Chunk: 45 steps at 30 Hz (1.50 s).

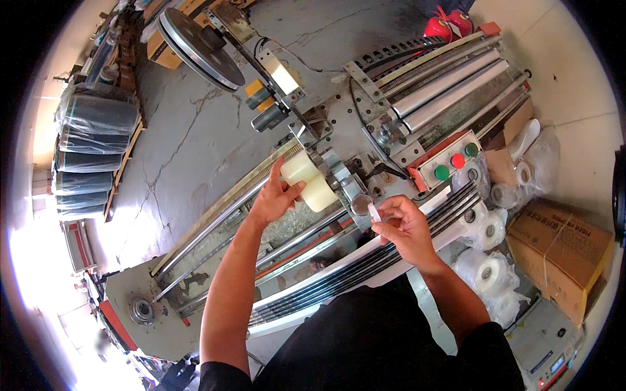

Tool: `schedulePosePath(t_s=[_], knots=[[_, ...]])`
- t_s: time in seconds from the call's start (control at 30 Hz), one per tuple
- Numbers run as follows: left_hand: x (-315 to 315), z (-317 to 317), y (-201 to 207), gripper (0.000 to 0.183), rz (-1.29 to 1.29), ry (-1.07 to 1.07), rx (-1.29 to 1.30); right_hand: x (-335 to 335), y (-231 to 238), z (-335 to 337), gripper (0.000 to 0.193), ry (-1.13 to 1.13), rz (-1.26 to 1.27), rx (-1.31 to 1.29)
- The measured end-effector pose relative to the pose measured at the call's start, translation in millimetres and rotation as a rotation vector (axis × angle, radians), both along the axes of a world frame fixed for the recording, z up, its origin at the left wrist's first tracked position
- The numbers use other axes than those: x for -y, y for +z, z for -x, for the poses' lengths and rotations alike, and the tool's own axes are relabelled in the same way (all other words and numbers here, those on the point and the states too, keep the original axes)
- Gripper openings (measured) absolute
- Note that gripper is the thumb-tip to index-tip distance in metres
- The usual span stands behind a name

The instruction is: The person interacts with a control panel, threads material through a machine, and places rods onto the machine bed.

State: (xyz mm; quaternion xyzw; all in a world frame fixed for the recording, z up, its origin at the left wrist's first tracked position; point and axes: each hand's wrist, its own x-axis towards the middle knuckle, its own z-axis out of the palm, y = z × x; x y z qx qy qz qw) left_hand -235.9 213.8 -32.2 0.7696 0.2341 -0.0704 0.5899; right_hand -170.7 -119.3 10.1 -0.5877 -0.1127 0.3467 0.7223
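Observation:
My left hand (272, 201) is at the near left side of two cream-coloured rollers (318, 193) on the machine. Its index finger is stretched out along one roller and its thumb is beside the other. My right hand (405, 228) pinches a small whitish strip (374, 212) between thumb and fingertips. That strip is held close to a round metal knob (360, 204) on the machine's carriage (345, 179). Just left of my right hand, long dark rods (352, 267) run across the machine front.
A control box (450, 163) with green and red buttons sits right of the carriage. Beyond it lie two shiny rollers (450, 91). A large disc wheel (199, 49) stands on an arm at the far left. Wrapped rolls (486, 274) and a cardboard box (557, 251) are at right.

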Motion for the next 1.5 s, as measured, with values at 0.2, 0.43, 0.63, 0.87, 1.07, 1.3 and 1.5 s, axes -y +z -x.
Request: schedulePosePath(t_s=[0.2, 0.43, 0.63, 0.87, 1.07, 1.3, 1.5], knots=[[-4, 5, -3, 0.095, 0.052, 0.055, -0.003, -33, 9, 5, 0.039, 0.069, -0.036, 0.03], [9, 20, 35, 0.042, 0.06, 0.082, 0.081, -70, 4, 7, 0.038, 0.098, 0.077, 0.228], [6, 26, 41, 0.025, 0.168, 0.079, 0.124, -103, -1, 7, 0.038, 0.152, 0.276, 0.497], [15, 26, 76, 0.029, 0.146, 0.073, 0.025, -119, -6, 6, 0.035, 0.129, 0.291, 0.506], [9, 27, 59, 0.022, 0.216, 0.039, 0.1, -126, -8, 8, 0.038, 0.167, 0.235, 0.433], [10, 27, 58, 0.015, 0.18, 0.037, 0.119, -117, 12, 16, 0.028, 0.156, 0.119, 0.182], [8, 30, 52, 0.013, 0.159, 0.029, 0.083, -130, 33, 5, 0.025, 0.222, -0.11, -0.003]])
